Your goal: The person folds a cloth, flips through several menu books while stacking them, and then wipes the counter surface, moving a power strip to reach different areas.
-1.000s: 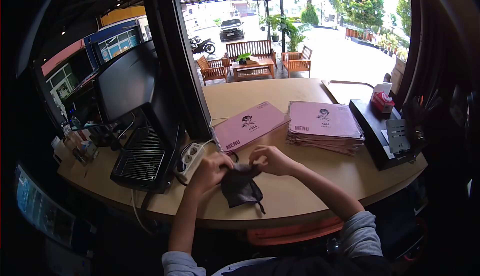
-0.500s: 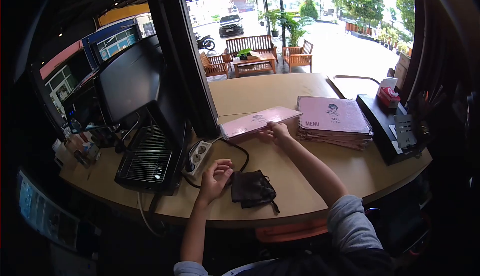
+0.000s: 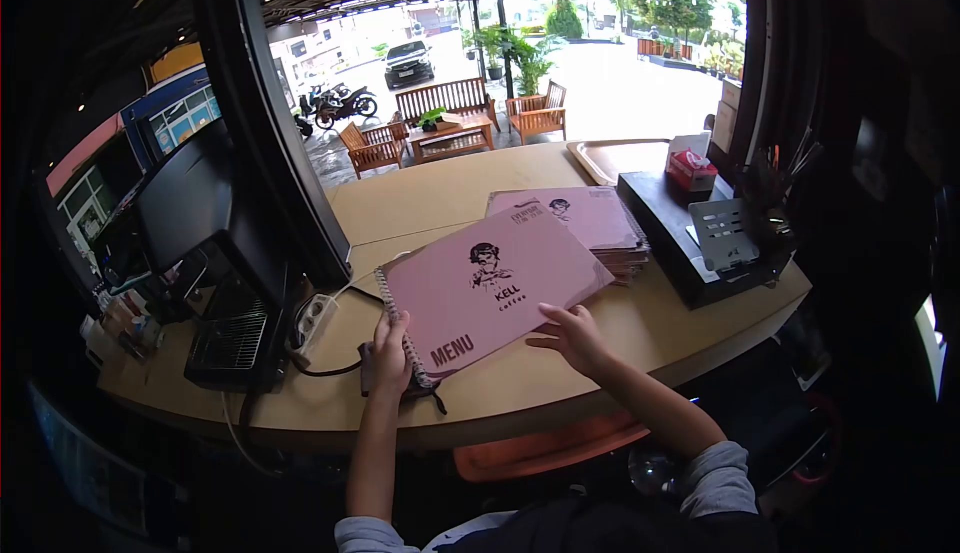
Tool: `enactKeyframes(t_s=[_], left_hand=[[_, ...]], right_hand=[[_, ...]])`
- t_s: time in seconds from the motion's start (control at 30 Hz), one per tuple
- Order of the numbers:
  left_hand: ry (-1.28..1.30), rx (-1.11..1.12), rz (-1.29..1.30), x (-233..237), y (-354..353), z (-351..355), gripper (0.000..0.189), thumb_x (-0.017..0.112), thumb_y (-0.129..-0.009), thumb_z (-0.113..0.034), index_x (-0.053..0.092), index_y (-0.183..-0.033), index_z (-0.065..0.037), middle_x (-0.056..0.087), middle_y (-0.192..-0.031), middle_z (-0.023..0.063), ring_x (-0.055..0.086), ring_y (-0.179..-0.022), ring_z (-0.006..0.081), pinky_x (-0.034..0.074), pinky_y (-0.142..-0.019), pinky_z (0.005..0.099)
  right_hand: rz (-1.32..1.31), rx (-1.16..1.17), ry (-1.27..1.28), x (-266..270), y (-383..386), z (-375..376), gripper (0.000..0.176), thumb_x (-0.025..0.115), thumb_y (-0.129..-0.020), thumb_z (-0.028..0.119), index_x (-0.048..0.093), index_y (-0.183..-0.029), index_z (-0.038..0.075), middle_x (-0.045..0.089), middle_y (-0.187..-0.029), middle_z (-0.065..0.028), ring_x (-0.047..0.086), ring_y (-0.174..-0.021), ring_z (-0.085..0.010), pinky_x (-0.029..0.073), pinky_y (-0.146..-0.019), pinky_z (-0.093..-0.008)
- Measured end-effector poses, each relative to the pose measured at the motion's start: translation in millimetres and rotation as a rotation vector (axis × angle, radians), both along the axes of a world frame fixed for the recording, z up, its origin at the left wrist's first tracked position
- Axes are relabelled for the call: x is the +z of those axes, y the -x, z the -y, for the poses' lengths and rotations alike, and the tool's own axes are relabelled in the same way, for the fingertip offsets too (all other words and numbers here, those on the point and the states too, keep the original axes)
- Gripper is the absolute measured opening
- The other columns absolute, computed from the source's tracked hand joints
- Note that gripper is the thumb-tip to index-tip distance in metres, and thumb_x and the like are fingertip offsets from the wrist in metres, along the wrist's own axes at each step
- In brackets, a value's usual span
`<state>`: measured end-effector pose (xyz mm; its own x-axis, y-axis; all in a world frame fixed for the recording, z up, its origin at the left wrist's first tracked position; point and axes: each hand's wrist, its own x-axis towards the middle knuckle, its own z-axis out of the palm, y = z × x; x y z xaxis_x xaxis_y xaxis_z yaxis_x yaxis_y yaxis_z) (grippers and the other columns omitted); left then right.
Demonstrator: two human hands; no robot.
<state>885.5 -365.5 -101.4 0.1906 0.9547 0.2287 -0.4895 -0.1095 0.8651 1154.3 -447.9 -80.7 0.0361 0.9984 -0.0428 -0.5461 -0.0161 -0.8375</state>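
Note:
A pink spiral-bound menu is held up between my two hands, tilted with its cover toward me. My left hand grips its lower left corner by the spiral. My right hand pinches the lower right edge, thumb on the cover. Behind it lies a stack of similar pink menus, partly covered by the held one. A dark pouch on the counter is mostly hidden beneath my left hand and the menu.
On the wooden counter a power strip with cables and a dark monitor stand left. A black box with a tissue box and metal stand is at right. A tray lies behind; a post rises left.
The menu has been lifted and turned to face me, closer than before. My left hand has gone from empty to holding its spiral side. The view has shifted right.

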Motion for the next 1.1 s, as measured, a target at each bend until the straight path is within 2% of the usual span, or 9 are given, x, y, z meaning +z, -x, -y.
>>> enactKeyframes(t_s=[0.17,0.33,0.47,0.6,0.73,0.8,0.93,1.0,1.1], left_hand=[[0.153,-0.136,-0.088,-21.7,-37.7,20.3,0.031,0.047,-0.094,-0.014,0.047,-0.12,0.002,0.059,-0.103,0.0079,0.059,-0.09,0.0134,0.048,-0.08,0.0266],[0.157,-0.259,-0.298,-47.1,-69.6,13.6,0.028,0.047,-0.093,-0.011,0.049,-0.118,0.002,0.061,-0.1,0.0077,0.06,-0.086,0.0105,0.05,-0.075,0.0244],[-0.004,-0.098,-0.528,-64.7,-93.1,-0.6,0.025,0.052,-0.092,-0.011,0.054,-0.112,0.005,0.064,-0.089,0.0052,0.058,-0.077,0.007,0.049,-0.068,0.0225],[-0.137,0.021,-0.858,-90.4,-88.9,-17.7,0.03,0.059,-0.088,-0.018,0.057,-0.107,0.005,0.065,-0.076,0.0066,0.06,-0.07,0.011,0.048,-0.064,0.0275],[-0.158,0.215,-1.234,-45.9,-99.6,10.9,0.038,0.065,-0.083,-0.026,0.059,-0.106,0.004,0.065,-0.085,0.012,0.063,-0.075,0.0177,0.049,-0.07,0.0306],[-0.279,0.282,-1.432,-38.1,-100.1,6.4,0.049,0.066,-0.081,-0.033,0.056,-0.113,0.002,0.06,-0.104,0.0174,0.061,-0.09,0.0235,0.048,-0.079,0.0331],[-0.284,0.299,-1.154,-57.0,-105.9,-61.6,0.058,0.063,-0.083,-0.037,0.047,-0.124,0.002,0.051,-0.119,0.0195,0.056,-0.104,0.0247,0.046,-0.087,0.0347],[-0.133,0.356,-0.767,-59.1,-116.3,-91.4,0.068,0.058,-0.087,-0.043,0.035,-0.132,0.004,0.047,-0.125,0.0203,0.051,-0.112,0.0269,0.042,-0.094,0.0358],[-0.012,0.371,-0.609,-91.5,-128.9,-157.6,0.074,0.051,-0.089,-0.05,0.03,-0.134,0.006,0.045,-0.129,0.0213,0.046,-0.118,0.027,0.037,-0.099,0.0354]], right_hand=[[0.033,-0.065,-0.042,-32.9,-121.0,52.7,0.044,0.054,-0.089,0.018,0.039,-0.128,0.007,0.051,-0.118,-0.0105,0.058,-0.101,-0.0245,0.055,-0.073,-0.0392],[0.406,-0.049,-0.104,-87.4,-176.8,76.2,0.056,0.065,-0.081,0.005,0.038,-0.129,0.0,0.061,-0.103,-0.0128,0.06,-0.093,-0.0173,0.055,-0.064,-0.0292],[0.646,0.04,0.017,-62.6,-192.8,89.9,0.055,0.065,-0.083,0.009,0.036,-0.128,-0.001,0.063,-0.087,-0.0092,0.063,-0.071,-0.0139,0.053,-0.057,-0.0252],[0.751,0.07,0.064,-58.3,-198.2,91.7,0.059,0.065,-0.082,0.009,0.031,-0.129,0.0,0.062,-0.09,-0.0156,0.064,-0.07,-0.0189,0.054,-0.052,-0.0282],[0.888,0.173,0.085,-54.2,-200.4,91.2,0.059,0.066,-0.081,0.011,0.03,-0.128,0.0,0.062,-0.085,-0.014,0.064,-0.067,-0.0183,0.053,-0.051,-0.0286],[1.007,0.21,0.104,-50.9,-199.7,79.6,0.06,0.066,-0.081,0.012,0.031,-0.127,0.0,0.062,-0.085,-0.0143,0.064,-0.066,-0.0186,0.053,-0.052,-0.0292],[1.452,-0.122,0.089,-45.7,-207.6,19.7,0.057,0.068,-0.081,0.024,0.041,-0.121,-0.005,0.061,-0.101,-0.024,0.064,-0.081,-0.0262,0.051,-0.071,-0.034],[1.094,-0.43,-0.036,-97.3,-231.8,-39.7,0.058,0.065,-0.083,0.032,0.044,-0.117,-0.01,0.058,-0.108,-0.0273,0.06,-0.094,-0.0282,0.048,-0.081,-0.034],[0.887,-0.359,0.049,-98.1,-239.4,-89.4,0.061,0.063,-0.084,0.038,0.045,-0.117,-0.011,0.057,-0.109,-0.025,0.057,-0.101,-0.0264,0.046,-0.085,-0.0333]])
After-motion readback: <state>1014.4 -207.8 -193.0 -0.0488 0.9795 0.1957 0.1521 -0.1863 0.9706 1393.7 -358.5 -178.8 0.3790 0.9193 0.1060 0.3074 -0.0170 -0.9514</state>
